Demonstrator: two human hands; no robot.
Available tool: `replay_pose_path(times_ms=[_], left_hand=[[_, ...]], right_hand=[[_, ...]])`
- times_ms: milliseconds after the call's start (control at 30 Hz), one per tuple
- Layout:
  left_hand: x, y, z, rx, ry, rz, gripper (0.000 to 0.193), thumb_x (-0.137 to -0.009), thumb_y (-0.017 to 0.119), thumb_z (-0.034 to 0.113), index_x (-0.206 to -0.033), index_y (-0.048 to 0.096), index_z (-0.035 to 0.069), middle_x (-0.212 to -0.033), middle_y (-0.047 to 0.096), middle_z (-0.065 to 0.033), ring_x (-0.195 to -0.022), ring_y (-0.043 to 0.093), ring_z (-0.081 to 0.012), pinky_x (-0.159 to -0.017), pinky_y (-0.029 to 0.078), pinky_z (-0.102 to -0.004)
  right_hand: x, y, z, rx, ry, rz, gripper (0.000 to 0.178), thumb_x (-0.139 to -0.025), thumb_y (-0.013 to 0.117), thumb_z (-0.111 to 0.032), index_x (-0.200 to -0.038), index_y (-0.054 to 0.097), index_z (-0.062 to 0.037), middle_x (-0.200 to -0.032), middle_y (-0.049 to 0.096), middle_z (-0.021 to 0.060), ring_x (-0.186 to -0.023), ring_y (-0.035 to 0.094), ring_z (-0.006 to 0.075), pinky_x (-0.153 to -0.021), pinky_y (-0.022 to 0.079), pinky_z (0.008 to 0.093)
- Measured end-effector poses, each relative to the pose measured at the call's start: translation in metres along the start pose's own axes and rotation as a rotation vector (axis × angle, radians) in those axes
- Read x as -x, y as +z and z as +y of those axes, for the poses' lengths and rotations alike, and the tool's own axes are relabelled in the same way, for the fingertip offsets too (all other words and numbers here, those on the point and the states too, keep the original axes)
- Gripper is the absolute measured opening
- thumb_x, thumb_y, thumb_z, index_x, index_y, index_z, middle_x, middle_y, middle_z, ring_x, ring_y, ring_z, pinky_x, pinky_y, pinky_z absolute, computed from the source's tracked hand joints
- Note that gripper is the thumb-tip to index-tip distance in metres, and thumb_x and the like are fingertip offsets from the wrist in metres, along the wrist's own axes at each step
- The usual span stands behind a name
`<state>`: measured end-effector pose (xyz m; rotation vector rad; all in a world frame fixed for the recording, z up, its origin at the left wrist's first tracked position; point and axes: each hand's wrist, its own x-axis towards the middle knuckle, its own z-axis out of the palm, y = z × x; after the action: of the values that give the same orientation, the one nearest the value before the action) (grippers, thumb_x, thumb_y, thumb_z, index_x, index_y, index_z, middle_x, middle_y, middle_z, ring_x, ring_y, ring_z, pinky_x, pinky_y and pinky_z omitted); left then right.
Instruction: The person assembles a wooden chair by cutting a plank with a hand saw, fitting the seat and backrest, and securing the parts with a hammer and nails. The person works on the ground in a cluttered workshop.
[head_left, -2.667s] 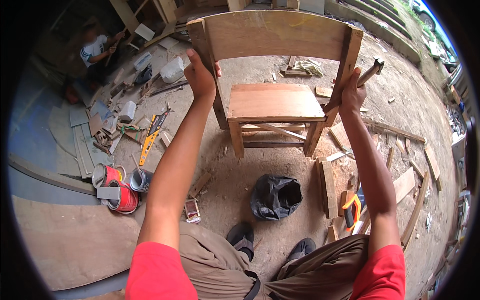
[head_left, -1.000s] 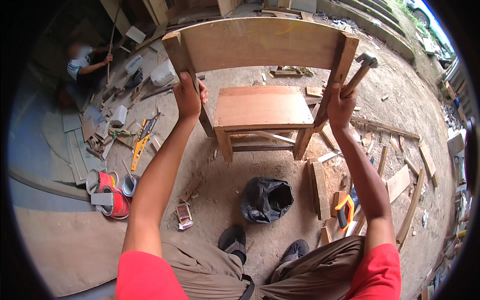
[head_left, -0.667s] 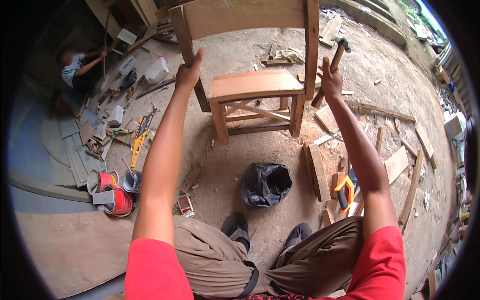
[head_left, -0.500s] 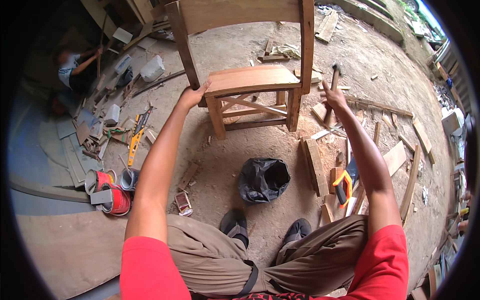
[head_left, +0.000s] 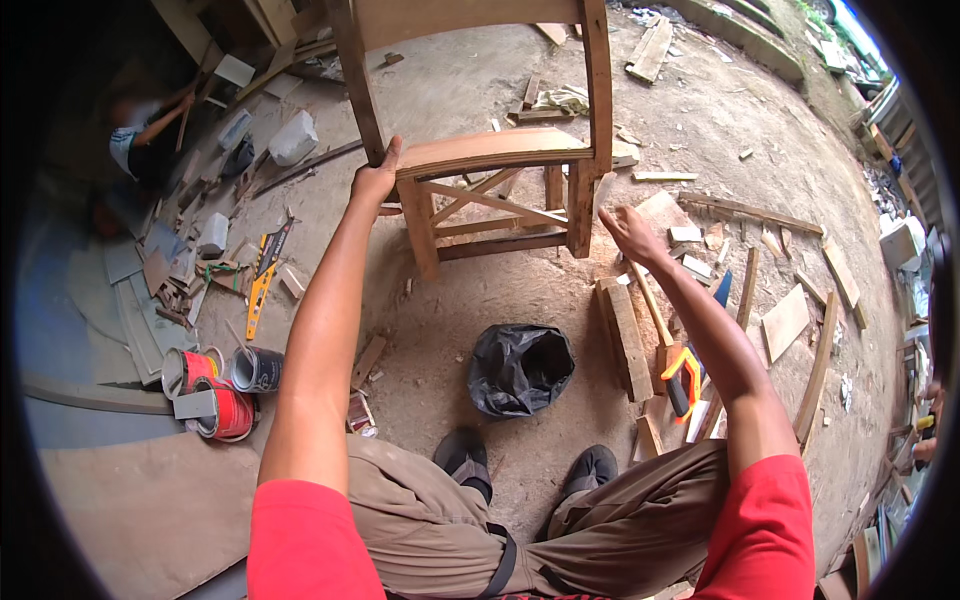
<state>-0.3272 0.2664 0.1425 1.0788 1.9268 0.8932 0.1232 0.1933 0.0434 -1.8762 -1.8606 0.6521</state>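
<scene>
A wooden chair (head_left: pixel 490 149) with a tall back and crossed braces under its seat is in front of me. My left hand (head_left: pixel 376 182) is closed round the frame at the seat's left corner. Beside the right leg, my right hand (head_left: pixel 632 236) grips a hammer (head_left: pixel 652 305) by its pale handle. The handle's end points down toward me, and the blurred head end is up against or very near the chair's right leg; contact is hard to tell.
A black plastic bag (head_left: pixel 521 370) lies open before my feet. An orange-handled saw (head_left: pixel 682 382) and a timber block (head_left: pixel 624 340) are at right, with scattered wood offcuts. Paint cans (head_left: pixel 222 408) and a yellow saw (head_left: pixel 263 280) are at left. Another person (head_left: pixel 130 140) sits far left.
My right hand has moved left and down toward the chair's right leg. The hammer has swung from upright, head up, to a slant with its head end leaning left. My left hand keeps its hold.
</scene>
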Motion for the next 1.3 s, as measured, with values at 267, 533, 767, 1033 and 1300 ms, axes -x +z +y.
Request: replay_pose_path(times_ms=[267, 533, 767, 1033, 1300], left_hand=[[-0.005, 0.014, -0.045, 0.111, 0.133, -0.181, 0.119, -0.062, 0.067, 0.085, -0.140, 0.043, -0.002, -0.136, 0.051, -0.0248, -0.120, 0.057, -0.0394, -0.090, 0.056, -0.0543], [0.018, 0.045, -0.074, 0.099, 0.114, -0.273, 0.052, -0.082, 0.076, 0.021, -0.123, 0.056, -0.005, -0.117, 0.065, -0.0179, -0.108, 0.063, -0.0305, -0.086, 0.051, -0.0488], [0.025, 0.044, -0.081, 0.116, 0.181, -0.179, 0.038, -0.081, 0.073, 0.008, -0.115, 0.062, -0.005, -0.107, 0.069, -0.0160, -0.095, 0.067, -0.0268, -0.083, 0.052, -0.0387], [0.030, 0.050, -0.063, 0.156, 0.481, -0.026, 0.043, -0.076, 0.071, 0.005, -0.117, 0.059, -0.003, -0.109, 0.068, -0.0177, -0.102, 0.066, -0.0282, -0.087, 0.051, -0.0374], [0.032, 0.069, -0.125, 0.026, 0.381, -0.075, 0.045, -0.079, 0.074, 0.013, -0.113, 0.056, -0.011, -0.113, 0.065, -0.0263, -0.107, 0.064, -0.0350, -0.090, 0.050, -0.0412]], right_hand=[[-0.038, 0.063, -0.037, -0.327, 0.075, 0.143, 0.061, -0.086, 0.071, -0.050, -0.115, 0.058, 0.0024, -0.110, 0.067, 0.0267, -0.106, 0.066, 0.0371, -0.089, 0.051, 0.0433], [-0.058, 0.074, -0.043, -0.464, 0.038, 0.286, 0.045, -0.081, 0.070, -0.031, -0.106, 0.061, 0.0055, -0.094, 0.069, 0.0245, -0.092, 0.069, 0.0347, -0.084, 0.052, 0.0420], [-0.035, 0.069, -0.057, -0.398, 0.065, 0.427, 0.036, -0.086, 0.067, -0.035, -0.101, 0.067, -0.0025, -0.082, 0.070, 0.0154, -0.076, 0.067, 0.0269, -0.072, 0.052, 0.0405], [-0.029, 0.045, -0.070, -0.571, -0.053, 0.538, 0.034, -0.088, 0.071, -0.032, -0.104, 0.063, -0.0027, -0.085, 0.069, 0.0142, -0.078, 0.066, 0.0248, -0.071, 0.051, 0.0381], [-0.013, 0.066, -0.033, -0.525, 0.009, 0.252, 0.039, -0.089, 0.071, -0.025, -0.114, 0.056, 0.0007, -0.097, 0.069, 0.0187, -0.090, 0.067, 0.0269, -0.080, 0.052, 0.0387]])
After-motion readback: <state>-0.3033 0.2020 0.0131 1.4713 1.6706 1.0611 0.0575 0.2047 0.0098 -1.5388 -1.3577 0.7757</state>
